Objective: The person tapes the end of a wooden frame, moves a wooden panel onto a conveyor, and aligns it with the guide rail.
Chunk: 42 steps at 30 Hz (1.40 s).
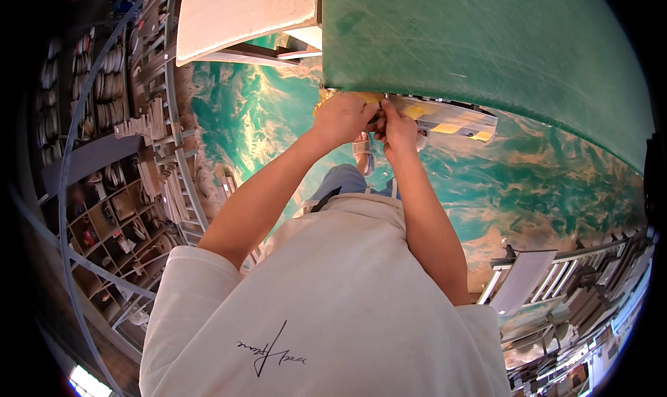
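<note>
Both of my hands meet just below the front edge of a large green-topped table (pixel 472 36). My left hand (pixel 343 117) is closed, its fingers bent toward the right hand. My right hand (pixel 399 129) is closed too, with thumb and forefinger pinched together close to the left fingertips. Something small and dark shows between the hands, but I cannot make out what it is. Right beside them, a greyish strip with yellow and black stripes (pixel 451 124) runs along under the table edge. Small metal parts at the edge are partly hidden by my fingers.
A pale board (pixel 246 15) lies left of the green table. Shelves with coiled rolls (pixel 108 98) and a compartment rack (pixel 114 227) stand at the left. A metal rack with panels (pixel 528 279) is at the lower right. The floor (pixel 240 112) is marbled green and tan.
</note>
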{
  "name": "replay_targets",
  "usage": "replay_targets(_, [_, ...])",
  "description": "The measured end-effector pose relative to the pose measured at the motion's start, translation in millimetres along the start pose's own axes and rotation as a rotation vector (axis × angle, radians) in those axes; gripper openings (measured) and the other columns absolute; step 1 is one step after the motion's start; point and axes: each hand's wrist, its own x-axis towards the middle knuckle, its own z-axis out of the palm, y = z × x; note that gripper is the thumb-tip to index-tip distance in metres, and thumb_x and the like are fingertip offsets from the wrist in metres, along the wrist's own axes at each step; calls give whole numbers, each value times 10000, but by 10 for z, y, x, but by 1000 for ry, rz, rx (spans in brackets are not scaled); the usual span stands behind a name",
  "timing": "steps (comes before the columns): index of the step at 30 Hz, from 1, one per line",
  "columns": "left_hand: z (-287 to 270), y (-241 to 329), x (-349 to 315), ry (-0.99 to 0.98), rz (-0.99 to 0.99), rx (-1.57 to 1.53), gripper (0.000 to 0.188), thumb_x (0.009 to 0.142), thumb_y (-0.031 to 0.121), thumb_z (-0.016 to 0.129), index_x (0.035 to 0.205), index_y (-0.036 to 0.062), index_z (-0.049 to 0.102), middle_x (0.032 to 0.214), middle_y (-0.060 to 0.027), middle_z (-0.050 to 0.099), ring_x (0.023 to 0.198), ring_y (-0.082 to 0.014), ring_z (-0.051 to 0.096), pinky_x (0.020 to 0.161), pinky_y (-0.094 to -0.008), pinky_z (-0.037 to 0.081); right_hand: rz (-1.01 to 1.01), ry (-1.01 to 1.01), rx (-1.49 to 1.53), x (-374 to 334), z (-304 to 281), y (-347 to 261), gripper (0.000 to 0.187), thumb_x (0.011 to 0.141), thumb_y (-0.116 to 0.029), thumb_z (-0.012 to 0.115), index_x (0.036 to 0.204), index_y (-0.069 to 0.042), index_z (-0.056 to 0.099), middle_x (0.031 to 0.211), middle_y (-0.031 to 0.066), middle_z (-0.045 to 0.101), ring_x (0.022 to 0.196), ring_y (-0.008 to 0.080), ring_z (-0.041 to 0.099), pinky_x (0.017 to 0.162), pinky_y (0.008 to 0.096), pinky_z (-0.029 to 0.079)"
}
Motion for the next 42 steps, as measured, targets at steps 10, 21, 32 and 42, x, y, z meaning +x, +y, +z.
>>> replay_targets(10, [-134, 455, -9, 70, -30, 169, 532, 972, 508, 613, 743, 46, 742, 686, -168, 699, 674, -370, 707, 608, -456, 564, 129, -37, 139, 129, -68, 8, 282, 1023, -238, 640, 815, -48, 630, 636, 24, 560, 472, 170, 491, 445, 313, 374])
replay_targets(21, [25, 160, 163, 427, 387, -521, 178, 975, 151, 721, 932, -10, 659, 966, -84, 712, 882, -171, 670, 792, -315, 541, 110, -46, 147, 45, 20, -31, 240, 1038, -272, 641, 925, -60, 645, 689, 21, 607, 642, 225, 722, 487, 301, 409])
replay_targets(32, [256, 400, 399, 311, 547, -936, 281, 1058, 223, 581, 883, 9, 632, 757, -55, 672, 677, -99, 603, 615, -249, 492, 114, 25, 90, 64, -78, -71, 232, 1027, -214, 623, 900, -19, 633, 679, 37, 602, 498, 159, 554, 442, 291, 402])
replay_targets(42, [372, 776, 595, 220, 660, -539, 288, 1021, 226, 622, 851, 4, 690, 687, -97, 650, 595, -195, 623, 569, -307, 491, 144, -275, 396, 414, -456, 282, 206, 990, -286, 666, 1116, -135, 605, 971, -1, 643, 799, 152, 651, 621, 308, 519])
